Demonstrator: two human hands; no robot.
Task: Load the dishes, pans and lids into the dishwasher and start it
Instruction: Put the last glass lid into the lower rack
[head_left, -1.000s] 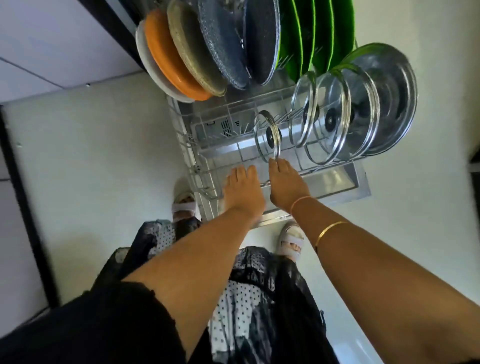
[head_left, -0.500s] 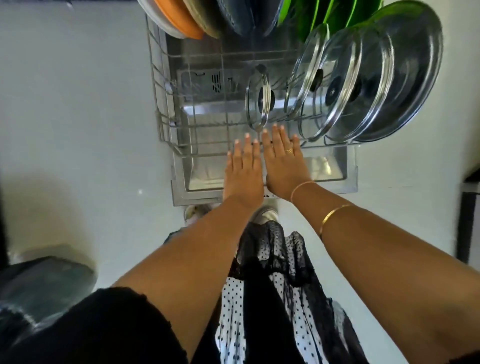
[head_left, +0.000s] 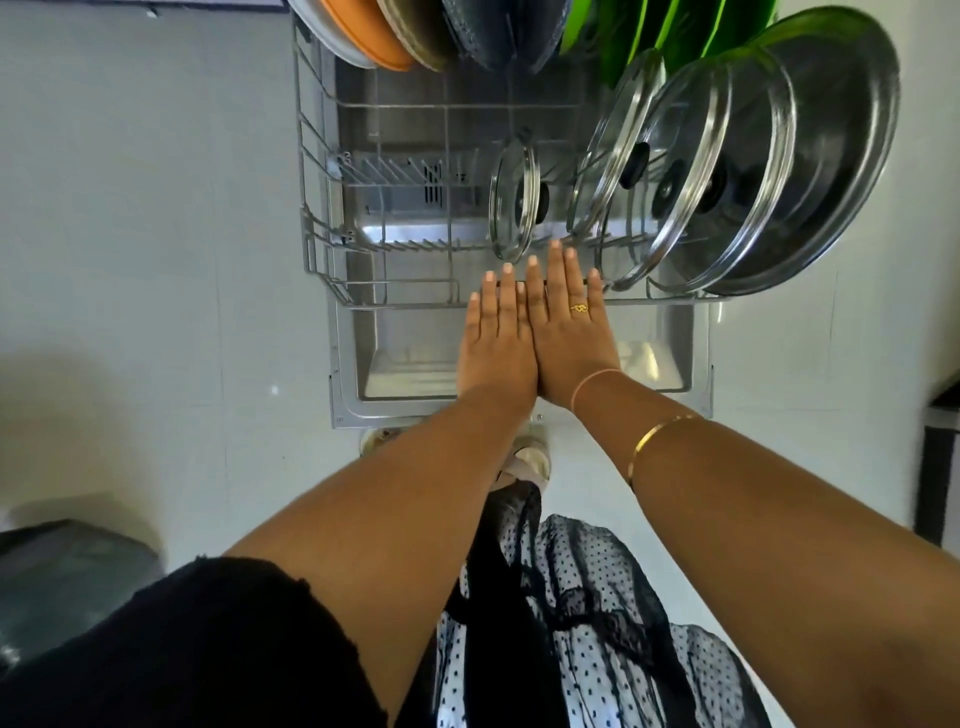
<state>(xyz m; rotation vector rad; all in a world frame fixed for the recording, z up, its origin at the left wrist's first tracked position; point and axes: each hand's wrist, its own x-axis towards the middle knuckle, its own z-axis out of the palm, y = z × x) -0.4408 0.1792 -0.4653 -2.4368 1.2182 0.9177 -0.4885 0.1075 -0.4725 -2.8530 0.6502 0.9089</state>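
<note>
The wire dishwasher rack (head_left: 311, 244) is pulled out over the open steel door (head_left: 670, 400). Upright in it stand a small glass lid (head_left: 511, 202), larger glass lids (head_left: 691, 171) and a steel lid (head_left: 826, 156) on the right. An orange plate (head_left: 358, 36), dark pans (head_left: 493, 31) and green plates (head_left: 649, 31) line the far end. My left hand (head_left: 496, 338) and my right hand (head_left: 569, 322) lie flat side by side, fingers straight, with fingertips at the rack's near front rail. Neither holds anything.
Pale floor (head_left: 156, 208) lies on both sides of the door. A dark grey object (head_left: 62, 582) sits at the lower left and a dark cabinet edge (head_left: 940, 457) at the right. My feet and patterned skirt (head_left: 571, 623) are just below the door's near edge.
The view swung down over the rack. Both hands went from curled on the front rail to flat with fingers straight, and the rack now sits further from the door's near edge.
</note>
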